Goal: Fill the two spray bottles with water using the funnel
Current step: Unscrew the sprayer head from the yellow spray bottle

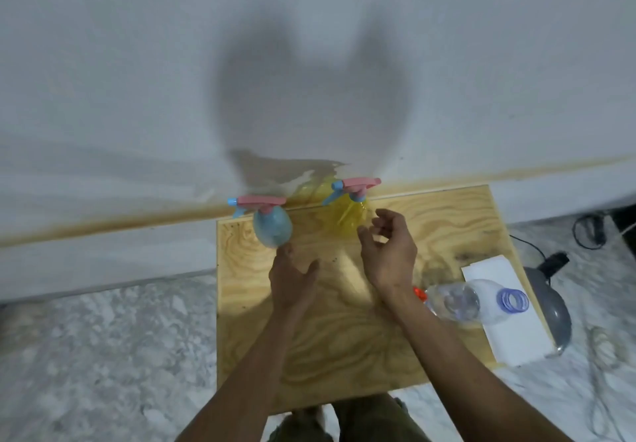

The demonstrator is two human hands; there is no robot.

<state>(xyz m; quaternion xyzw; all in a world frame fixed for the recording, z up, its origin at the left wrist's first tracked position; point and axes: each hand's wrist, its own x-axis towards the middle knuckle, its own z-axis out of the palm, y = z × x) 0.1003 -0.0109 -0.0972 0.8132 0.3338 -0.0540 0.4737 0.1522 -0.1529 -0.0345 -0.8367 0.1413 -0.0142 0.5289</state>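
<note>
Both spray bottles stood at the far edge of the wooden worktop (344,338), against the wall, with pink trigger heads fitted. The blue spray bottle (272,226) was on the left; the yellow spray bottle (354,216) was on the right. The left hand (292,278) lay open just below the blue one, fingertips near its base. The right hand (387,247) was open with loosely curled fingers beside the yellow one, holding nothing. A clear water bottle (461,300) lay on its side on white paper (516,335) at right. The funnel was not visible. Fill levels could not be read, so progress was undetermined; capped heads suggested either start or completion. No legible writing appeared.
</note>
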